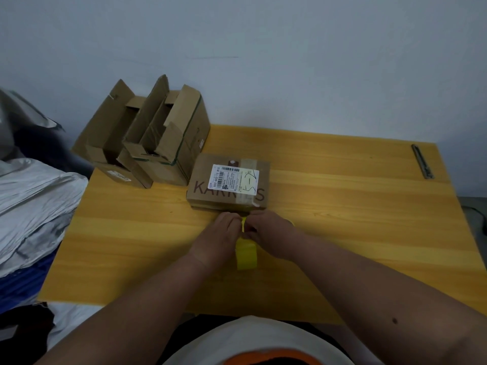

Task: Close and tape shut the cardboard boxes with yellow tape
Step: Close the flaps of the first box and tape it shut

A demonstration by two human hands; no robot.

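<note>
Setting: pale grey-blue wall behind a yellow wood-grain table [342,206], seen from above.
Off the left edge: crumpled silver sheeting [34,196] over something blue, not on the table.
Open boxes: two open cardboard boxes [147,135] at the far left corner, side by side and touching, flaps standing up; the left one overhangs the table's left edge.
Closed box: one closed cardboard box [229,183], just right of the open pair, lying flat near the middle of the table, its flaps down. It carries one white shipping label [235,179], dark printed letters and a strip of clear tape across the top.
Left hand: the left hand [220,235] is just in front of the closed box's near edge, fingers curled, pinching the yellow tape [246,252].
Tape: one piece, a strip or a small roll I cannot tell, hanging between the two hands, toward the near edge.
Right hand: the right hand [271,233] meets the left, fingers curled and pinching the same tape at its upper end.
Far right corner: one slim metal bar [422,161], lying along the right edge, well apart from the boxes.
</note>
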